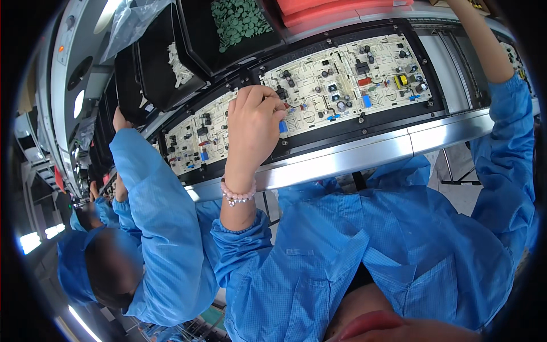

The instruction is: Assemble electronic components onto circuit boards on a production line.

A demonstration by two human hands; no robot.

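Note:
My left hand (253,122), with a pink bead bracelet on its wrist, is over the left part of a cream circuit board (310,71) in a black frame (364,125). Its fingers are curled and pressed together beside small parts on the board; what they hold, if anything, is hidden. Near the fingertips stands a blue block-shaped part (283,126). My right forearm (484,40) stretches up past the top right edge of the view, its hand out of sight. On the board's right side sit a yellow-and-black transformer (401,80) and a red part (364,82).
Black bins hold green disc-shaped parts (236,25) and white parts (179,65). Red foam (319,8) lies at the back. A metal rail (342,151) borders the front. To the left, a co-worker in blue (165,228) reaches toward a bin; another circuit board (196,139) lies between us.

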